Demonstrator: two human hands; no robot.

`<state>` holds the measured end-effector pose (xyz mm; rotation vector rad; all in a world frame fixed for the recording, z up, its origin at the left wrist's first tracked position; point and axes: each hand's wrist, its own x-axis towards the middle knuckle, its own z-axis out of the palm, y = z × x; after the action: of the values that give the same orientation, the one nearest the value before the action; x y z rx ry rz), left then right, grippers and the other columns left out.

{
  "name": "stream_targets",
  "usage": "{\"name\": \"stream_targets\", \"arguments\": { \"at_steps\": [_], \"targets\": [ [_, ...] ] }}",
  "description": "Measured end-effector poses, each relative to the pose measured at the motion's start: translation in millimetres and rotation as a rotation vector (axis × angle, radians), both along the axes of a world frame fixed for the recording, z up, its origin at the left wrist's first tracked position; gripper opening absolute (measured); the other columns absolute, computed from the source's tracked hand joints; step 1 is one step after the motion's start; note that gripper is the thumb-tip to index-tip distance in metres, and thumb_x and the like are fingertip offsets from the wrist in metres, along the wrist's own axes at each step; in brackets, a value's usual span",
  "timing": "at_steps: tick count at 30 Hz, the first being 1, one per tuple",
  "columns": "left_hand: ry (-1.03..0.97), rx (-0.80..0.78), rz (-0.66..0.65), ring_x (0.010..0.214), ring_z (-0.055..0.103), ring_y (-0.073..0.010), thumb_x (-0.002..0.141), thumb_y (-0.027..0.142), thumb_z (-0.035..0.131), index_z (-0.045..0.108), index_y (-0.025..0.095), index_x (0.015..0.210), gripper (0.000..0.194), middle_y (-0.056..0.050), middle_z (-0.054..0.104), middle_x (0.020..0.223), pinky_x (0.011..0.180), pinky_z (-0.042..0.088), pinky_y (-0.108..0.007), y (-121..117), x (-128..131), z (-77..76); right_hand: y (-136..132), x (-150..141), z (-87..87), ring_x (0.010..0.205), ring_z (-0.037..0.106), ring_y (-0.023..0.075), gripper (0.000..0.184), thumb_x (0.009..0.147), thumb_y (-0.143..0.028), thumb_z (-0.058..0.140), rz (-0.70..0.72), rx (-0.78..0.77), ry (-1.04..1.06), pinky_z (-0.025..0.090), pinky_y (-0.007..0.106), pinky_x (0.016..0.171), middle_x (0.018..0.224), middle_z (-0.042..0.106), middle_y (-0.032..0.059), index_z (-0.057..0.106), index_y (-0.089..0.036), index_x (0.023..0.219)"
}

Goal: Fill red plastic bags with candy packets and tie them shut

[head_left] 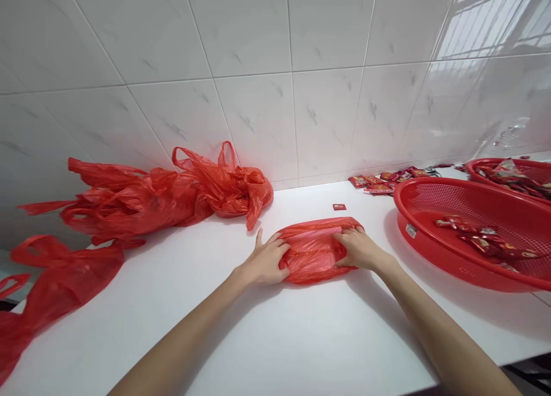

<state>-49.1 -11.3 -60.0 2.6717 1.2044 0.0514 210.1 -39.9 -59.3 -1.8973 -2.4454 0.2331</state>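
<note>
Holding the red plastic bag on the white table, the left hand grasps its left edge and the right hand grasps its right edge, with fingers curled at the mouth. This grip from 2 sides probably keeps the thin film spread, because it would sink by itself. On the far side lies 1 small red packet. At right stands a red perforated basket containing wrapped packets, perhaps placed for easy reach. At far left, red carrier bags rest near the tiled wall, seemingly set aside.
</note>
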Motion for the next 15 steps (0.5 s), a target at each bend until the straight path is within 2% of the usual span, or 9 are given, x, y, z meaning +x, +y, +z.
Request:
{"name": "stream_targets", "arguments": {
  "at_steps": [2,4,6,8,10,12,15],
  "targets": [
    [-0.062,0.012,0.066,0.14,0.042,-0.0374,0.08,0.024,0.055,0.067,0.019,0.119,0.041,-0.013,0.065,0.13,0.121,0.003,-0.071,-6.4,2.9,-14.4,0.0,1.4,1.9,0.107,0.063,0.0365,0.033,0.068,-0.025,0.085,0.029,0.008,0.035,0.043,0.044,0.097,0.104,0.071,0.0187,0.069,-0.013,0.094],
    [-0.129,0.034,0.147,0.142,0.04,-0.0376,0.085,0.026,0.053,0.062,0.018,0.13,0.047,-0.014,0.059,0.141,0.12,0.006,-0.072,-10.5,5.0,-31.4,-0.7,1.1,5.4,0.104,0.065,0.0303,0.021,0.077,-0.024,0.076,0.066,0.014,0.086,0.047,0.039,0.093,0.105,0.072,0.0129,0.07,-0.017,0.095],
    [-0.197,0.058,0.195,0.144,0.039,-0.037,0.089,0.03,0.05,0.057,0.017,0.137,0.05,-0.015,0.055,0.147,0.12,0.01,-0.072,-11.9,5.9,-47.4,-2.0,1.5,12.5,0.101,0.067,0.0254,0.015,0.087,-0.027,0.066,0.099,0.073,0.272,0.051,0.035,0.088,0.107,0.073,0.0086,0.071,-0.02,0.1],
    [-0.26,0.085,0.197,0.144,0.039,-0.0369,0.092,0.034,0.048,0.056,0.017,0.139,0.05,-0.015,0.056,0.147,0.12,0.012,-0.072,-11.1,5.2,-59.2,-3.1,7.8,25.7,0.105,0.068,0.0246,0.022,0.091,-0.036,0.061,0.115,0.215,0.563,0.053,0.036,0.092,0.111,0.073,0.0071,0.07,-0.022,0.106],
    [-0.323,0.12,0.183,0.144,0.039,-0.0375,0.093,0.039,0.049,0.057,0.018,0.138,0.05,-0.014,0.058,0.144,0.119,0.01,-0.073,-9.5,3.2,-65.8,-4.2,25.1,45.1,0.11,0.067,0.0265,0.034,0.089,-0.045,0.064,0.081,0.376,0.779,0.053,0.041,0.098,0.119,0.072,0.0081,0.069,-0.023,0.114],
    [-0.396,0.167,0.182,0.143,0.04,-0.0379,0.094,0.04,0.05,0.059,0.019,0.136,0.048,-0.013,0.062,0.141,0.119,0.009,-0.074,-8.3,0.9,-68.2,-6.5,55.7,66.2,0.113,0.067,0.0284,0.05,0.085,-0.05,0.067,-0.038,0.453,0.768,0.054,0.044,0.098,0.131,0.066,0.0097,0.064,-0.023,0.127],
    [-0.506,0.25,0.155,0.139,0.045,-0.0379,0.093,0.039,0.051,0.065,0.021,0.126,0.04,-0.01,0.069,0.131,0.118,0.009,-0.074,-9.1,-0.6,-67.7,-15.7,118.7,84.4,0.122,0.061,0.0345,0.068,0.082,-0.056,0.069,-0.329,0.436,0.489,0.05,0.047,0.101,0.138,0.061,0.0162,0.058,-0.018,0.137]
  ]
}}
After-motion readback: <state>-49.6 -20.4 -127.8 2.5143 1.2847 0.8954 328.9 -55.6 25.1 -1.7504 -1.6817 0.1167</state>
